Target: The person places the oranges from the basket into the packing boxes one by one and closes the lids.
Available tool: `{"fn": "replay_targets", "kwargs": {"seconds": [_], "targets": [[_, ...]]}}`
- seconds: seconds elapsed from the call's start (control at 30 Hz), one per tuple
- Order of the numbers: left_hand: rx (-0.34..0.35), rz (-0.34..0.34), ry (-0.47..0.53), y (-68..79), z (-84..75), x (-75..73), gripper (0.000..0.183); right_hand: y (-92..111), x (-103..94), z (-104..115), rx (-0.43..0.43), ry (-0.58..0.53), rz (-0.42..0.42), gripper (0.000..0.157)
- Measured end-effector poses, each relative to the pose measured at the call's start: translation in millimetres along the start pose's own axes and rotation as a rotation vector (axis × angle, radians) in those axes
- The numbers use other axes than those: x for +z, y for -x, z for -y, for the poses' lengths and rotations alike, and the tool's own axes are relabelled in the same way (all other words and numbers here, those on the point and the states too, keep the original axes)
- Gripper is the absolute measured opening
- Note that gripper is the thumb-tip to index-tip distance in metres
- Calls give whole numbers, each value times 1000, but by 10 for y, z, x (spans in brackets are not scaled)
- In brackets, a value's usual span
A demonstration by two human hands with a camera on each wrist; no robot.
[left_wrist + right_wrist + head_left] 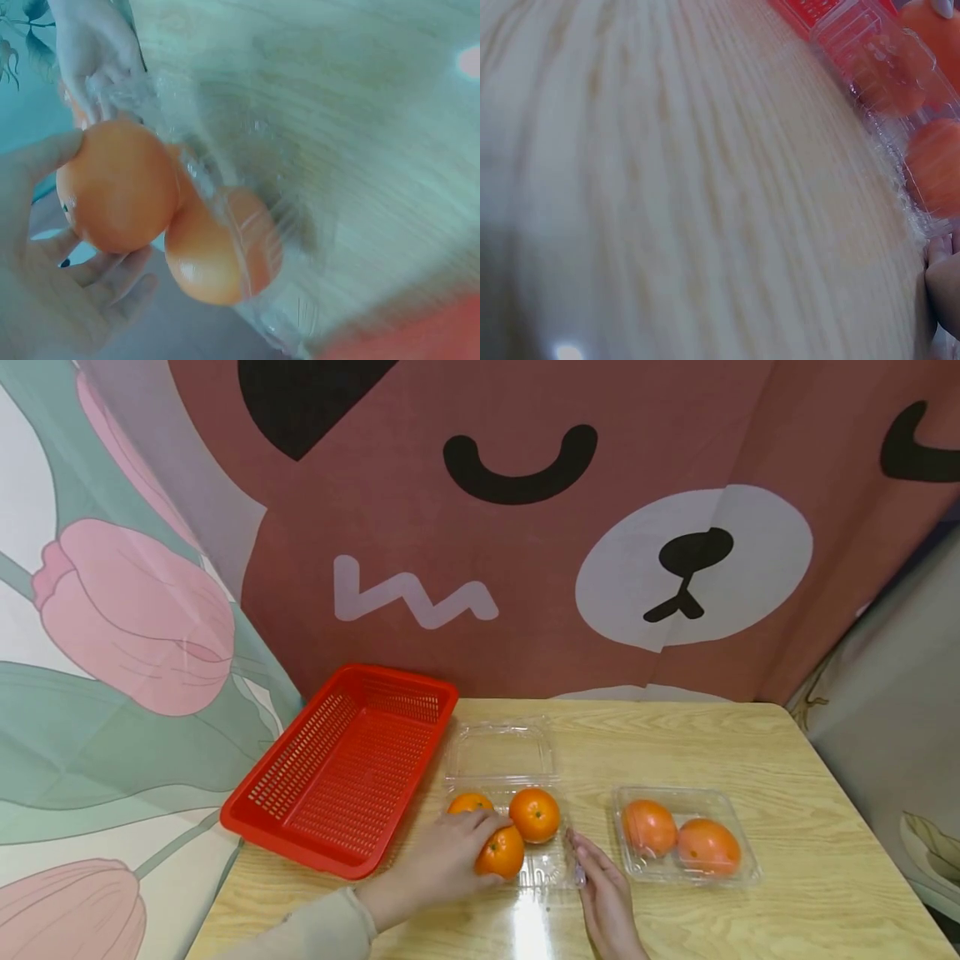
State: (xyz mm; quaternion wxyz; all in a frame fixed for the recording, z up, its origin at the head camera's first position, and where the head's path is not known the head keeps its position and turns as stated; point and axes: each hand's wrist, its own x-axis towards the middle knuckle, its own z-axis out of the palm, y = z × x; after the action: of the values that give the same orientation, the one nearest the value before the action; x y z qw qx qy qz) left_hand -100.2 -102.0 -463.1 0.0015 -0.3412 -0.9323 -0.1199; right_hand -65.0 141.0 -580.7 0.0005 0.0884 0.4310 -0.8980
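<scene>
My left hand (450,852) grips an orange (500,853) at the near side of an open clear plastic clamshell box (551,864). In the left wrist view, the thumb and fingers curve round this orange (120,187). Two more oranges sit in the box: one (535,815) at its right and one (469,802) at the back left, partly covered by the hand. Its lid (502,752) is folded back toward the wall. My right hand (606,893) holds the box's right edge between thumb and fingers; in the right wrist view only a bit of this hand (943,277) shows.
A red plastic basket (360,768) stands at the left of the wooden table (810,810). To the right lies a closed clear box (686,793) with two oranges (708,847) inside. A bear-print curtain (525,560) hangs along the table's back edge.
</scene>
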Motion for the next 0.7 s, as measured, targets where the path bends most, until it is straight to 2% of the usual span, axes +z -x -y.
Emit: {"fn": "replay_targets", "kwargs": {"seconds": [0.3,0.47,0.7], "targets": [[-45,17,50,-50,-35,147,70,-3,2,-12,-12,-14,0,26],[-46,18,58,-59,-34,232,71,2,9,-13,-10,-2,-13,25],[-52,36,53,-80,-72,274,73,0,13,-4,-7,0,-28,24]]}}
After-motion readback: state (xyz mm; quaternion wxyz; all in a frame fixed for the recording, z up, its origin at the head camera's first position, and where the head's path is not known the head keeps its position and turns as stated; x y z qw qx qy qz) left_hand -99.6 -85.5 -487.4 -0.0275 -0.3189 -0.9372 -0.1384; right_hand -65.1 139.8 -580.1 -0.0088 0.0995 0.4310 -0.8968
